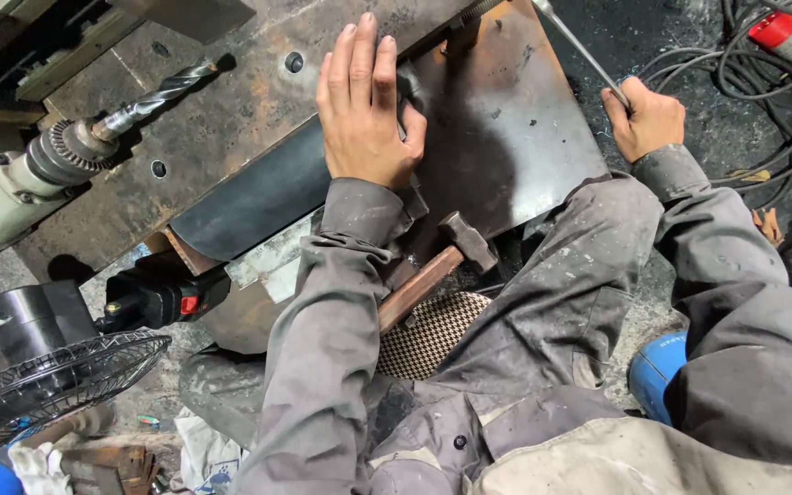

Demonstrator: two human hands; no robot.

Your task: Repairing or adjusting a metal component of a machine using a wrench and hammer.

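Observation:
My left hand (364,105) lies flat, fingers together, on a rusty steel plate (497,119) and presses a dark rag-like thing under its palm. My right hand (648,117) is closed around a long thin metal rod (579,46) that runs up to the top of the view. A hammer (433,270) with a rusty handle rests against my knees, its head near the plate's edge. At the left a drill chuck with a twist drill bit (153,96) points over a thick steel block with holes (222,110).
A fan grille (48,380) and a black cylinder (34,321) stand at the lower left. A black power tool with a red switch (167,298) lies under the block. Cables and a red plug (776,32) lie at the upper right. A blue object (654,371) sits by my right leg.

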